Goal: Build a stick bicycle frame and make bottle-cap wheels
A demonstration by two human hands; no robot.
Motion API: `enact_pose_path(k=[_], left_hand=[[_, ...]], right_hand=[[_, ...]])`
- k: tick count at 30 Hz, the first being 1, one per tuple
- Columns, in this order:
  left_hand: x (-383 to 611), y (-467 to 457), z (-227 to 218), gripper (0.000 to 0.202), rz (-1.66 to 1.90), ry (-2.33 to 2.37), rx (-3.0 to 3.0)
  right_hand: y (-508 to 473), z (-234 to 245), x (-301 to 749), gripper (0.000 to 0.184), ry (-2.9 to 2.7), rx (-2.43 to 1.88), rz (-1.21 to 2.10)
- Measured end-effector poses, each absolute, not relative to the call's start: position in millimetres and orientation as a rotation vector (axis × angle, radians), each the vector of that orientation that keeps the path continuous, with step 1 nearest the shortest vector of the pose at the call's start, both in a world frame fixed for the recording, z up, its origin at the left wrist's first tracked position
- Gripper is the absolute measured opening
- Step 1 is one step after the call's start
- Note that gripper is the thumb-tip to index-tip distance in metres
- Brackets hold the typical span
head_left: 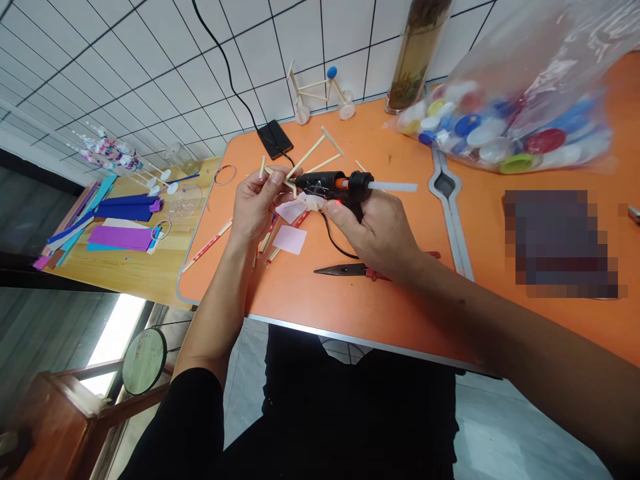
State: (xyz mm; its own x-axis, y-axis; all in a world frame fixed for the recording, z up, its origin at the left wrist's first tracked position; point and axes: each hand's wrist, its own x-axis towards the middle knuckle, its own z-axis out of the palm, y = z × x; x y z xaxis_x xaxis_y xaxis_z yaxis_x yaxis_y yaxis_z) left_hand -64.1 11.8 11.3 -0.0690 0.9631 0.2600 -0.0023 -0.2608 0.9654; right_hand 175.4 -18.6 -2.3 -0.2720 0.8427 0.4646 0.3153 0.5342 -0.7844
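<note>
My left hand pinches a small frame of pale wooden sticks, its thumb on top. Gripped in my right hand is a black hot glue gun, with a white glue stick jutting from its back end. The gun's nozzle points left and meets the stick frame near my left fingertips; whether it touches I cannot tell. A red light glows on the gun by my right thumb. Below my right hand lie needle-nose pliers. Pink paper pieces and wrapped chopsticks rest near my left hand.
A finished-looking stick model with cap wheels stands by the tiled wall. Near it are a black phone-like slab and a tall bottle. A bag of bottle caps fills the back right. Coloured paper lies on the left wooden table.
</note>
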Motion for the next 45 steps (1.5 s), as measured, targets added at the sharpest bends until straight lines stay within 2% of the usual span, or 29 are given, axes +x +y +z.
enact_pose_path(k=[9,19,25,35,45], left_hand=[[-65.2,11.8,13.3,0.033,1.458,1.156,1.321],[-68.5,12.6,9.5,0.05,1.462,1.056,1.383],[-69.7,13.3,8.3,0.044,1.468,1.104,1.379],[-69.5,12.0,8.3,0.041,1.473,1.103,1.378],[-72.8,14.5,4.9,0.045,1.483,1.068,1.369]], right_hand=[[-18.5,-3.1,176.0,0.05,-1.83,-0.94,0.704],[-17.5,-6.4,174.0,0.043,-1.805,-0.923,0.722],[-17.7,-5.6,174.4,0.035,-1.805,-0.932,0.701],[-18.4,-6.4,174.7,0.033,-1.806,-0.937,0.693],[-19.0,-4.6,175.4,0.034,-1.815,-0.963,0.73]])
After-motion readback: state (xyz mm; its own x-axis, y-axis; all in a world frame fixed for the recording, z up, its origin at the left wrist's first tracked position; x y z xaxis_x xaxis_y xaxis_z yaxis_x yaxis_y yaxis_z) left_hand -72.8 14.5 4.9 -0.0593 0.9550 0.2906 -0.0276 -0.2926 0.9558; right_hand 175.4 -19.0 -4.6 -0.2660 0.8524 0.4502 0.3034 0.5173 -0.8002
